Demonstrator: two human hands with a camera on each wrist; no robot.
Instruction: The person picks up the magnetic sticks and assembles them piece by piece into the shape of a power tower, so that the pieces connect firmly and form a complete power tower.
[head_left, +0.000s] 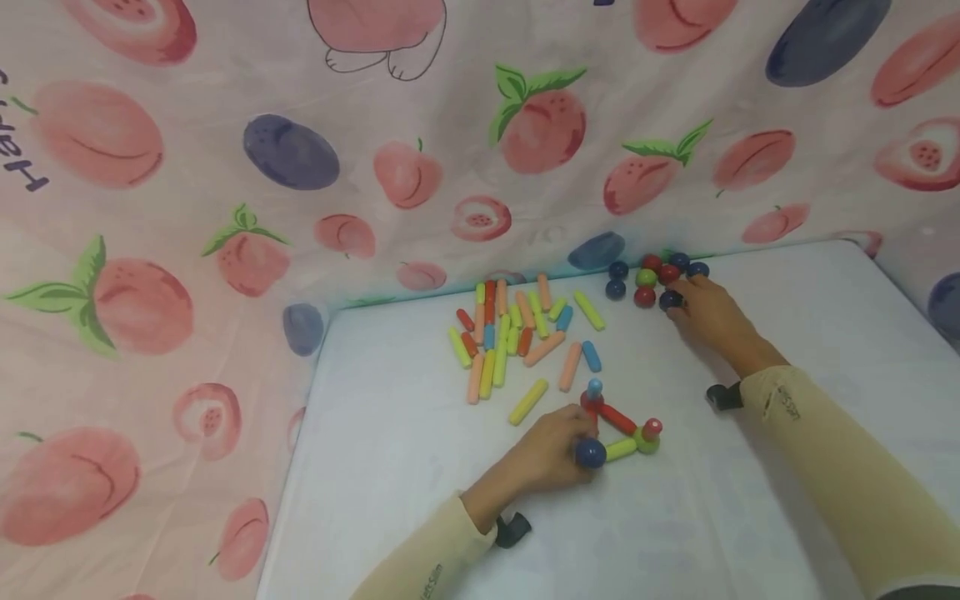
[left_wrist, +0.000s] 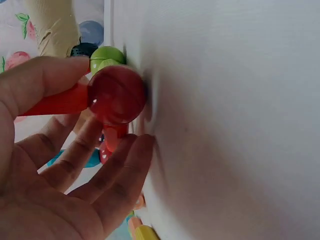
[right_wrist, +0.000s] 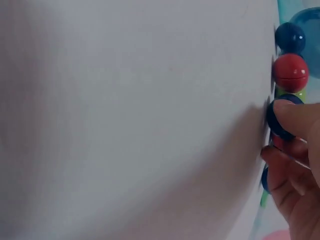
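A triangular frame of magnetic sticks and balls stands on the table, with a red stick (head_left: pixel 617 418) and a lime stick (head_left: pixel 621 450) along its base. At its near corner my left hand (head_left: pixel 551 454) holds an upright red stick (left_wrist: pixel 60 100), thumb against it. A red ball (left_wrist: pixel 117 95) sits at that stick's foot, and a blue ball (head_left: pixel 591 453) tops it. Short uprights rise from the other two corners. Farther back, my right hand (head_left: pixel 716 317) pinches a dark blue ball (right_wrist: pixel 280 122) beside the ball cluster; its other fingers are partly hidden in the head view.
Loose sticks (head_left: pixel 501 354) in several colours lie at the back left of the white table (head_left: pixel 390 467). Red, blue and green balls (head_left: pixel 647 278) cluster by the back edge. A fruit-print cloth (head_left: pixel 360 100) hangs behind.
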